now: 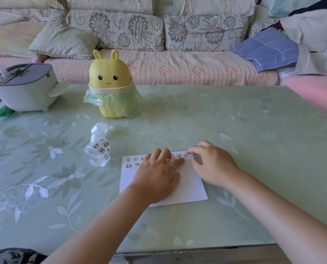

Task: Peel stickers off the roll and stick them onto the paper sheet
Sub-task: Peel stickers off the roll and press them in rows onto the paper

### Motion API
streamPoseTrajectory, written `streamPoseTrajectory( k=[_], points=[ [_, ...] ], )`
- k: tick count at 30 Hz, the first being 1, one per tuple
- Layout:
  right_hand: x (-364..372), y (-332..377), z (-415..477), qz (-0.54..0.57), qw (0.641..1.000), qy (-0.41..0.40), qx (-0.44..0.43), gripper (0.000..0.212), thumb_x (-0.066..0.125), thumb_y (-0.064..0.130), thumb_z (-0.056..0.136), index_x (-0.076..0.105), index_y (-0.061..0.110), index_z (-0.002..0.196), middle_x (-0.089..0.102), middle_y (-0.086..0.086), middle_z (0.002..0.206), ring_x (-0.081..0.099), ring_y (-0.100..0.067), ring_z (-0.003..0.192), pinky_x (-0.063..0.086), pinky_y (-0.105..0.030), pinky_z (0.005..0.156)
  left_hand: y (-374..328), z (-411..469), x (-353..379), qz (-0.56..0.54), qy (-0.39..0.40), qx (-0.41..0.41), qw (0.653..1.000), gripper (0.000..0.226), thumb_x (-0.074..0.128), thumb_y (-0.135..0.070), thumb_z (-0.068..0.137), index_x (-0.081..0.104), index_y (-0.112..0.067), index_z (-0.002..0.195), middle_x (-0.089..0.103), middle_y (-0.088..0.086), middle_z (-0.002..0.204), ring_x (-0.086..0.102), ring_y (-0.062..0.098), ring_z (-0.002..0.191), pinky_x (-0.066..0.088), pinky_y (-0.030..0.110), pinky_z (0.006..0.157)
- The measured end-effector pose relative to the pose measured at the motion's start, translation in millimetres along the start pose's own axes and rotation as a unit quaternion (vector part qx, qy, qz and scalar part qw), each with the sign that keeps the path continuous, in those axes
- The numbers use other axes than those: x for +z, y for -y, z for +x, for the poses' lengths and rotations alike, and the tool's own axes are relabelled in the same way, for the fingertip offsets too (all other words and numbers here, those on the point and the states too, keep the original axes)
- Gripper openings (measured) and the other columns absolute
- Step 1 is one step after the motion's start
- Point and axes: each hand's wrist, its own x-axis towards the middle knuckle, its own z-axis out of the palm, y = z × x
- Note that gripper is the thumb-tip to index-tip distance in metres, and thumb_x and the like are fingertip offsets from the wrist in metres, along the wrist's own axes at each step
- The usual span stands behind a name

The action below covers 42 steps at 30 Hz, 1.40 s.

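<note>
A white paper sheet (189,185) lies on the green table, with several small cartoon stickers in rows along its far edge. My left hand (157,174) lies flat on the sheet, its index finger stretched out and pressing on the second sticker row. My right hand (210,162) rests at the sheet's far right corner, fingertips touching the paper near the last sticker of the top row. The sticker roll (99,148) lies to the left of the sheet, partly unwound, with a loose strip of empty backing curling away behind it. Neither hand touches the roll.
A yellow rabbit-shaped bin (109,84) with a green bag stands behind the roll. A grey appliance (23,86) sits at the far left corner of the glass-topped table (254,141). A sofa with cushions runs behind the table.
</note>
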Motion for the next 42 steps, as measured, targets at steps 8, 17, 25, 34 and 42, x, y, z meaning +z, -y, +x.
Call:
streamPoseTrajectory(
  k=[8,17,25,34,42],
  points=[
    [20.1,5.3,-20.3,-0.129,0.984,0.006,-0.123,0.059,0.031,0.049,0.090,0.062,0.020,0.131,0.057,0.001,0.136,0.054,-0.025,0.117,0.050,-0.041,0.088,-9.4,-5.5,1.9,0.022,0.014,-0.032,0.999,0.052,0.027,-0.046,0.091,0.056,-0.031,0.131,0.054,0.000,0.120,0.051,0.023,0.105,0.047,0.033,0.067],
    [16.7,9.6,-23.1,-0.145,0.981,-0.031,-0.121,0.046,0.033,0.040,0.090,0.073,0.020,0.103,0.064,-0.001,0.131,0.061,-0.026,0.111,0.050,-0.041,0.085,0.2,-13.6,4.1,-0.083,-0.004,-0.043,0.996,0.055,0.028,-0.045,0.088,0.054,-0.020,0.130,0.049,-0.006,0.133,0.044,0.017,0.125,0.037,0.029,0.102],
    [34.1,22.2,-14.2,-0.077,0.982,0.110,-0.133,0.096,-0.012,0.074,0.082,-0.001,0.017,0.159,-0.013,0.003,0.166,-0.017,-0.007,0.150,-0.009,-0.030,0.123,9.1,-16.9,2.0,-0.047,0.119,-0.047,0.991,0.084,-0.015,-0.058,0.078,-0.009,-0.023,0.154,-0.016,-0.006,0.161,-0.021,0.004,0.144,-0.015,0.028,0.118],
    [31.6,21.9,-21.8,-0.105,0.986,0.112,-0.058,0.098,-0.009,0.076,0.078,-0.012,0.018,0.158,-0.023,0.005,0.163,-0.021,-0.008,0.149,-0.008,-0.032,0.123,28.8,-38.0,-0.4,-0.008,0.128,-0.175,0.976,0.100,-0.013,-0.069,0.073,-0.008,-0.012,0.154,-0.020,0.002,0.161,-0.022,0.014,0.146,-0.013,0.033,0.119],
    [26.6,39.5,-12.8,-0.139,0.988,0.063,-0.032,0.070,0.026,0.057,0.100,0.016,0.017,0.157,0.008,-0.006,0.166,0.004,-0.021,0.153,0.009,-0.044,0.122,39.0,-52.6,-14.7,-0.054,0.091,-0.205,0.973,0.088,0.009,-0.068,0.087,0.002,-0.012,0.156,-0.005,0.002,0.163,-0.009,0.015,0.150,0.000,0.030,0.120]
  ],
)
